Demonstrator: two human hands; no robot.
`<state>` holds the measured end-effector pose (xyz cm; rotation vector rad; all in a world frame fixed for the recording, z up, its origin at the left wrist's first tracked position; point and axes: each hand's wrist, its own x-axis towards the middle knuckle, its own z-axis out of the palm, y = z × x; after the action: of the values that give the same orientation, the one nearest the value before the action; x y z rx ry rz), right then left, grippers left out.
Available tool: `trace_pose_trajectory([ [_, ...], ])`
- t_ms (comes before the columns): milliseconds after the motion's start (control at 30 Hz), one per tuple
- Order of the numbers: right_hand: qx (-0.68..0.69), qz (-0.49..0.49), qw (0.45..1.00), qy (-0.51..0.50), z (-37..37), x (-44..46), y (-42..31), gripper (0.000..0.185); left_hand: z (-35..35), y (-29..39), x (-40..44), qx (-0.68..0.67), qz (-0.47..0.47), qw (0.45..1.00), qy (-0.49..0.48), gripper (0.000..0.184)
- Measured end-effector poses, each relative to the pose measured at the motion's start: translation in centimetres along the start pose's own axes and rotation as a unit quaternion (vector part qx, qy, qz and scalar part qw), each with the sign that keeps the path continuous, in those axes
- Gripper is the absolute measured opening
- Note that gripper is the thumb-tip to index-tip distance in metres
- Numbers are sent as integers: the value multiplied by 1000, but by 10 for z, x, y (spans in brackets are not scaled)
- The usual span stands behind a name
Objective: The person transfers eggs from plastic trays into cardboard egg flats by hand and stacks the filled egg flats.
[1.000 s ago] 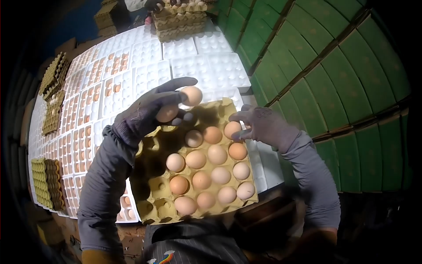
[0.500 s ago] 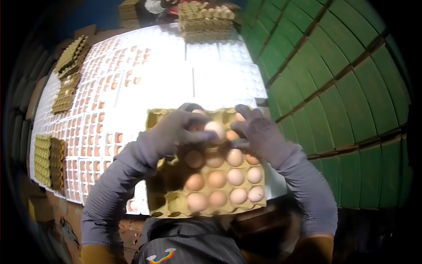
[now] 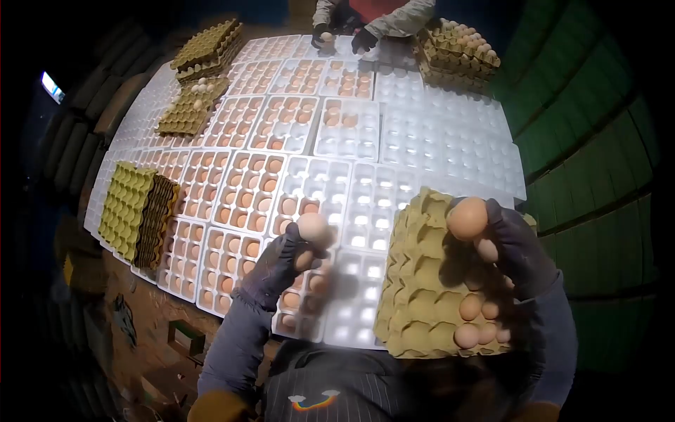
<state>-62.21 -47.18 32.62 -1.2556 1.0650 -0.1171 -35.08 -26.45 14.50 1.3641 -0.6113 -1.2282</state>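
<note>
My left hand (image 3: 273,271), in a grey glove, is closed around a pale egg (image 3: 313,227), with a browner egg (image 3: 304,261) below it. It is above a white plastic egg tray (image 3: 332,309) whose left side holds eggs. My gloved right hand (image 3: 522,247) grips a brown egg (image 3: 467,218), and a second egg (image 3: 486,250) shows under its fingers. Beneath that hand lies a yellowish pulp egg tray (image 3: 415,306). Bare cups fill its left side, and several eggs (image 3: 472,320) sit toward its right. The hand and arm hide part of its right edge.
White trays, many with brown eggs (image 3: 242,193), cover the table. Pulp tray stacks stand at the left (image 3: 137,214), far left (image 3: 207,49) and far right (image 3: 460,56). Across the table a co-worker's gloved hand (image 3: 323,35) holds an egg. Green stacked panels (image 3: 583,211) line the right.
The view has swung left. Both hands have come up from the pulp tray with eggs, and they are farther apart. My left hand is now over the white trays. The co-worker's hands have come into view.
</note>
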Motion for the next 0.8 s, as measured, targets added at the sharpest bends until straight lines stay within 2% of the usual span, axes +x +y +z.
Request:
trace_pose_trajectory([
  [33, -52, -29, 997, -53, 14, 16, -4, 53, -35, -13, 5, -28, -29, 998, 39, 74],
  [67, -66, -124, 984, -112, 21, 56, 17, 53, -72, -29, 12, -34, -29, 995, 90, 61],
  [133, -265, -251, 927, -86, 65, 107, 17, 52, -113, -21, 24, 89, -37, 981, 169, 49],
  [200, -362, -210, 905, -73, 110, 155, 21, 52, -139, -30, 48, 281, 120, 938, 162, 47],
  [233, -456, -195, 867, -52, 130, 176, 25, 51, -148, -32, 61, 370, 199, 894, 156, 47],
  [267, -547, -176, 818, -32, 147, 194, 28, 51, -138, -15, 66, 355, 104, 922, 116, 48],
  [300, -628, -135, 765, -36, 164, 213, 33, 45, -121, -6, 72, 417, 109, 895, 112, 45],
  [333, -663, -124, 738, -35, 177, 226, 40, 42, -106, -3, 80, 477, 115, 865, 108, 42],
  [400, -728, -102, 677, -34, 195, 250, 57, 35, -91, -14, 107, 515, 131, 845, 67, 46],
  [433, -756, -124, 642, -25, 198, 259, 69, 26, -86, -16, 119, 535, 144, 828, 78, 44],
  [533, -703, -90, 704, -51, 198, 275, 80, 26, -86, -19, 158, 593, 140, 789, 75, 36],
  [567, -653, -81, 753, -5, 204, 272, 71, 31, -90, -25, 169, 652, 154, 741, 48, 28],
  [667, -592, -115, 794, 79, 202, 295, 76, 33, -102, -41, 182, 628, 148, 764, 27, 28],
  [700, -589, -104, 797, 80, 200, 303, 77, 34, -107, -40, 183, 607, 132, 782, 39, 31],
  [733, -566, -133, 807, 104, 198, 311, 78, 34, -117, -46, 183, 567, 162, 806, 51, 35],
  [800, -519, -188, 821, 148, 194, 328, 81, 35, -128, -28, 183, 544, 70, 836, -12, 38],
])
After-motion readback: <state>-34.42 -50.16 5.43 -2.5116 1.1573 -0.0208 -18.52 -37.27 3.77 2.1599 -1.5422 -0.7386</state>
